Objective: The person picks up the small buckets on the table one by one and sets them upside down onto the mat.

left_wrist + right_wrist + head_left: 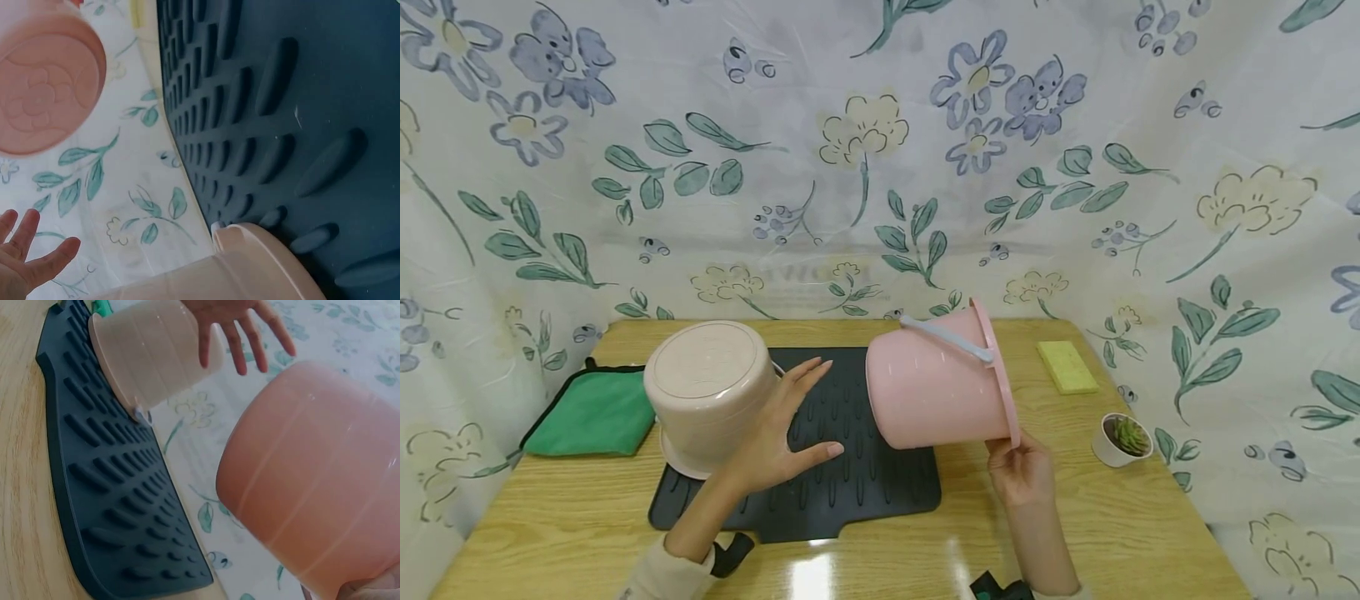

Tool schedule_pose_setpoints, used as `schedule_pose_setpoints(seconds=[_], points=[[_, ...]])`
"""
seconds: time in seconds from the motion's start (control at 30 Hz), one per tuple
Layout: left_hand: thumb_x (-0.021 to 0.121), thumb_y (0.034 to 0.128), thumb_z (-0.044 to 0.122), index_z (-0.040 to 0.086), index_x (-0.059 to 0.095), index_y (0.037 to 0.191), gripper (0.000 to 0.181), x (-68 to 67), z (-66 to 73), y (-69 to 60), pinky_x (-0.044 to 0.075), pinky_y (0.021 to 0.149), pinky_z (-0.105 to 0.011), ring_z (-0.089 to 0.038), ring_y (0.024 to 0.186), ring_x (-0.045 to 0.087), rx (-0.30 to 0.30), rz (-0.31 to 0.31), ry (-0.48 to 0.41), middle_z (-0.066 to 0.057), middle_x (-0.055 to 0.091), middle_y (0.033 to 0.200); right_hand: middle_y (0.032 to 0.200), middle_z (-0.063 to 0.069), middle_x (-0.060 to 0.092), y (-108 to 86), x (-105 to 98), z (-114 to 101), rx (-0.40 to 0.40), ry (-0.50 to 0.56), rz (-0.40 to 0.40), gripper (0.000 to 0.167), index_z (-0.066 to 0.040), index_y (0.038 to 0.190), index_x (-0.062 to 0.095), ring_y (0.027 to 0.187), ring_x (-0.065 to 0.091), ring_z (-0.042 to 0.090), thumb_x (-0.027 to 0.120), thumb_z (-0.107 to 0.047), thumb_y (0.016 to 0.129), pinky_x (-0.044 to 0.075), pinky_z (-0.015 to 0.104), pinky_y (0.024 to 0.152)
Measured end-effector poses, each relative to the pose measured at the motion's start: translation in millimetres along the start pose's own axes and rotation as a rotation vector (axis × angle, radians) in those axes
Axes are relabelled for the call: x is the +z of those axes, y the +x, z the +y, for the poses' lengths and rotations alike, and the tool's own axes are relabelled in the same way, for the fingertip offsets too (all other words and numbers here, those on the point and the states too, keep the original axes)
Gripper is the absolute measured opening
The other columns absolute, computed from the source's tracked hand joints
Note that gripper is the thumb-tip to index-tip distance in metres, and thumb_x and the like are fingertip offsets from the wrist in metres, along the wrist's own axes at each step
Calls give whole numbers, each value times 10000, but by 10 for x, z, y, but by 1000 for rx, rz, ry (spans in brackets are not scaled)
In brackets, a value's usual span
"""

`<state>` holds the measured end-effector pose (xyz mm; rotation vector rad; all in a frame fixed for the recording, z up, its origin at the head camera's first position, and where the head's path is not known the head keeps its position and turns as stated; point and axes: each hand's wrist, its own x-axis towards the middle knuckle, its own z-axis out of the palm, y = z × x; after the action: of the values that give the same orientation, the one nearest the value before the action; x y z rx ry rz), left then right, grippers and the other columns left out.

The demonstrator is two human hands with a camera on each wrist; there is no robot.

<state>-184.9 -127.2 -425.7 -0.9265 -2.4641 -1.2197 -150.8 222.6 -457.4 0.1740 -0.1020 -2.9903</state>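
Observation:
My right hand [1021, 473] grips the rim of a pink bucket [936, 383], which is tipped on its side above the right part of a dark ridged drying mat [820, 475]. The bucket's grey-blue handle [947, 337] lies along its upper side, and its mouth faces right. In the left wrist view the moulded base of the pink bucket [40, 97] shows. Upside down on the mat's left part stands a beige bucket [711, 392]. My left hand [775, 433] is held up beside it, fingers and thumb spread, holding nothing.
A green cloth [591, 412] with black edging lies at the left of the wooden table [880, 567]. Over on the right are a yellow sponge [1066, 367] and a small white pot with a succulent [1122, 440]. A floral curtain [850, 208] hangs behind and at both sides.

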Motion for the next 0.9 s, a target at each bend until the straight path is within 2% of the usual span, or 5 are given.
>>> schedule_pose_setpoints(seconds=[0.2, 0.5, 0.7, 0.9], points=[[781, 796, 430, 270, 260, 1580, 955, 61, -1, 23, 359, 1009, -705, -375, 1429, 338, 6, 14, -19, -40, 249, 1611, 1027, 204, 525, -10, -38, 67, 48, -1, -69, 256, 54, 1160, 463, 852, 622, 295, 400, 159, 935, 580, 249, 599], [810, 767, 338, 245, 221, 1588, 1014, 105, 19, 57, 345, 1031, -683, -341, 1422, 340, 7, 39, -75, -62, 245, 1609, 993, 195, 553, -25, -80, 163, 91, 26, -99, 266, 65, 1118, 508, 824, 634, 296, 408, 175, 898, 585, 258, 605], [774, 794, 322, 261, 172, 1597, 1006, 140, 16, 77, 356, 1039, -654, -345, 1419, 356, -20, 55, -198, -24, 216, 1620, 1017, 199, 546, -32, -109, 207, 146, 67, -186, 330, 56, 1113, 504, 909, 634, 312, 364, 207, 856, 591, 270, 634], [716, 852, 408, 276, 130, 1603, 962, 195, -4, 88, 310, 1059, -707, -390, 1436, 338, -27, 73, -308, -51, 185, 1633, 1000, 192, 557, -49, -108, 268, 153, 40, -198, 320, 58, 1062, 534, 890, 639, 304, 344, 209, 852, 588, 260, 629]])
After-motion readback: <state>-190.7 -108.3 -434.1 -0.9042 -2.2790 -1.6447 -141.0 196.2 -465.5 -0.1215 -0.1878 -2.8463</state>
